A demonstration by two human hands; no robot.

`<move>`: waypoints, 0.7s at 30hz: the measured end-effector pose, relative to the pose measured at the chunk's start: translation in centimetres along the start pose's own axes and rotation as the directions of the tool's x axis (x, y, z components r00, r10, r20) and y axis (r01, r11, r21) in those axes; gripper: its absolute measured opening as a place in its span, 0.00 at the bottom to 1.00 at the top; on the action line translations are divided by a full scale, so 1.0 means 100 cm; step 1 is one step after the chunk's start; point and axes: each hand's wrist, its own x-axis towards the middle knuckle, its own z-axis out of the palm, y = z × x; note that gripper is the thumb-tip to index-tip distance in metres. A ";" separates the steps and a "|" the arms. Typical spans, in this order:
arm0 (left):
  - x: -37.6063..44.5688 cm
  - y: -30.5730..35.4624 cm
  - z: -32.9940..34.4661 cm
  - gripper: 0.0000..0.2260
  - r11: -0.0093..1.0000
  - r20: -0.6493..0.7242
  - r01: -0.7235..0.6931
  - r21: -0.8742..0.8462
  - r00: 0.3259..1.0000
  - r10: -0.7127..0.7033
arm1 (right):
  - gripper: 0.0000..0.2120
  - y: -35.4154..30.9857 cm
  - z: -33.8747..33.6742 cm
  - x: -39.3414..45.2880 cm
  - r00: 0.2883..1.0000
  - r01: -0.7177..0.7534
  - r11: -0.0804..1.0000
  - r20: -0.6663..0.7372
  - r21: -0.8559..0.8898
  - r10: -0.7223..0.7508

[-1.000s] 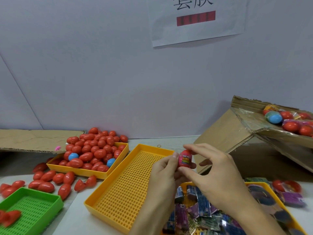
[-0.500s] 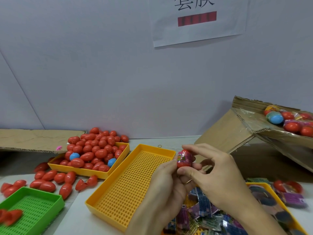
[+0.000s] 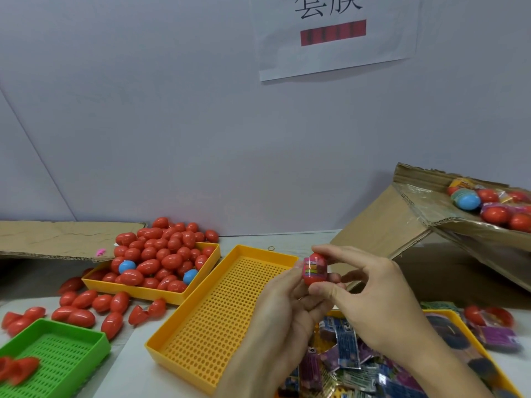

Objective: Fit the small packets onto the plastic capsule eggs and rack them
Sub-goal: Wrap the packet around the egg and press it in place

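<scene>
Both hands hold one red capsule egg (image 3: 315, 270) with a colourful packet sleeve around its middle, above the right edge of an empty perforated yellow tray (image 3: 218, 317). My left hand (image 3: 283, 308) grips the egg from below and the left. My right hand (image 3: 370, 294) pinches it between thumb and forefinger from the right. A yellow tray (image 3: 471, 337) of loose packets (image 3: 344, 351) lies under my hands. A second yellow tray (image 3: 138, 290) at the back left is heaped with red eggs (image 3: 161, 254) and two blue ones.
Loose red eggs (image 3: 86, 305) lie on the table left of the trays. A green perforated tray (image 3: 57, 351) with red shell halves sits at the front left. A tilted cardboard box (image 3: 431, 225) with sleeved eggs stands at the right. Flat cardboard (image 3: 57, 237) lies at the back left.
The sleeve has slid further down over the egg, and the hands with the egg have shifted slightly downward and rightward.
</scene>
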 end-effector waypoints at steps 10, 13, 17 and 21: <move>0.005 0.000 -0.004 0.10 0.972 -0.073 -0.148 0.180 0.984 0.163 | 0.22 0.014 0.002 0.003 0.996 -0.068 0.997 0.060 0.033 0.066; 0.004 0.002 -0.003 0.10 0.943 -0.061 -0.185 0.278 0.976 0.210 | 0.22 0.013 0.002 0.003 0.998 -0.046 0.999 0.041 0.015 0.045; 0.003 0.001 -0.002 0.11 0.885 0.032 -0.230 0.405 0.971 0.238 | 0.22 0.006 0.005 0.001 1.000 0.009 1.000 0.011 -0.022 -0.009; -0.002 0.002 0.003 0.14 0.966 0.044 -0.158 0.204 0.987 0.152 | 0.22 -0.001 0.007 0.000 0.998 0.057 0.997 -0.034 -0.051 -0.058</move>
